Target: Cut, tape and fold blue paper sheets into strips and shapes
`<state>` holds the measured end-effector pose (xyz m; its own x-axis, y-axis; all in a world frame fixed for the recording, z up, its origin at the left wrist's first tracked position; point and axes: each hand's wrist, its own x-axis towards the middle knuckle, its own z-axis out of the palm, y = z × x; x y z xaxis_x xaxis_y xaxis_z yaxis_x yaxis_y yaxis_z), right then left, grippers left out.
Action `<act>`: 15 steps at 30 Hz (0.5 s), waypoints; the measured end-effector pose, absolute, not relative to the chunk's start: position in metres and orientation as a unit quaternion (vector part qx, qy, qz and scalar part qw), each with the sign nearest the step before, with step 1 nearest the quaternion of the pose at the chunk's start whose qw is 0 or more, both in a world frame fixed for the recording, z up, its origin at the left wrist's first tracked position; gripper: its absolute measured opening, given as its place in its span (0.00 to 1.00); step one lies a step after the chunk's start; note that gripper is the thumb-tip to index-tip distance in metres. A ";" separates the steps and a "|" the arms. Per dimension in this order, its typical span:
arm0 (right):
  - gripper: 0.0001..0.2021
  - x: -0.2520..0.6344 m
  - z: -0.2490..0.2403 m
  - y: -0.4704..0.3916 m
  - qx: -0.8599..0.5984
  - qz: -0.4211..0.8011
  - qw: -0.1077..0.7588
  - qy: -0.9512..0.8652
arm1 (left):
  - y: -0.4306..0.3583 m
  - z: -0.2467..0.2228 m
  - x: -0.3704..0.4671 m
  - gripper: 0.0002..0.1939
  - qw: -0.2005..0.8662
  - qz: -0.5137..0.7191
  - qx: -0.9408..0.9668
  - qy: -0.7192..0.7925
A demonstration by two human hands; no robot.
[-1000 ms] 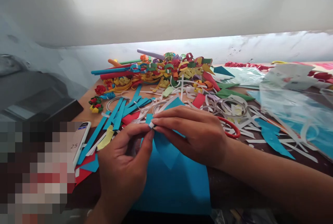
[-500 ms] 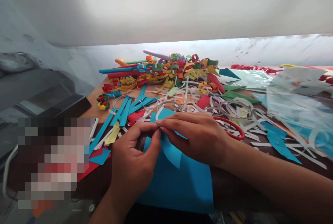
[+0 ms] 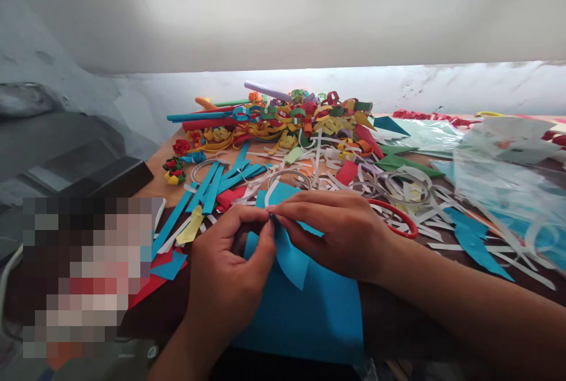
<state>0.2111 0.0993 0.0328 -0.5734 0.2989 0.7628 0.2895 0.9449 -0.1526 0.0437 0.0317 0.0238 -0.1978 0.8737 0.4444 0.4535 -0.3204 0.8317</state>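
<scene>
A small curved piece of blue paper (image 3: pixel 292 263) hangs from the fingertips of both my hands, its loose end pointing down. My left hand (image 3: pixel 236 257) pinches its upper end between thumb and forefinger. From the other side, my right hand (image 3: pixel 331 227) closes its fingertips on the same spot, and the fingers hide how the paper is shaped there. Underneath lies a larger blue paper sheet (image 3: pixel 322 322) on the dark table front. A narrow white paper strip (image 3: pixel 270 192) shows just beyond the fingertips.
Loose blue strips (image 3: pixel 214 186) and a yellow paper scrap (image 3: pixel 191 226) lie left of my hands. White paper cuttings (image 3: pixel 424 225) and a red ring-shaped handle (image 3: pixel 404 227) are to the right. Behind stands a pile of colourful paper chains (image 3: pixel 300 115); plastic bags (image 3: pixel 499 163) lie far right.
My hands keep the same pinch in nearly the same place. The loose end of the small blue piece has shifted and turned slightly.
</scene>
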 end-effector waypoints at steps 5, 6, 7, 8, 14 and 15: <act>0.08 0.211 0.032 0.099 -0.187 -0.005 0.437 -0.880 | 0.032 0.024 0.045 0.04 0.199 0.546 0.603 0.547; 0.08 0.211 0.033 0.099 -0.192 -0.001 0.443 -0.876 | 0.032 0.024 0.045 0.04 0.198 0.547 0.600 0.549; 0.07 0.211 0.033 0.100 -0.199 0.003 0.451 -0.870 | 0.032 0.025 0.045 0.04 0.196 0.550 0.597 0.550; 0.07 0.212 0.034 0.100 -0.209 0.007 0.458 -0.864 | 0.032 0.025 0.046 0.04 0.196 0.553 0.594 0.550; 0.05 0.213 0.039 0.101 -0.191 0.057 0.459 -0.866 | 0.033 0.026 0.045 0.02 0.215 0.564 0.594 0.531; 0.05 0.213 0.039 0.101 -0.181 0.060 0.453 -0.871 | 0.033 0.026 0.045 0.02 0.215 0.563 0.597 0.530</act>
<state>0.2133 0.1007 0.0389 -0.5238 0.3695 0.7675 0.2600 0.9274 -0.2691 0.0448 0.0328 0.0258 -0.1949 0.8750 0.4432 0.3904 -0.3454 0.8534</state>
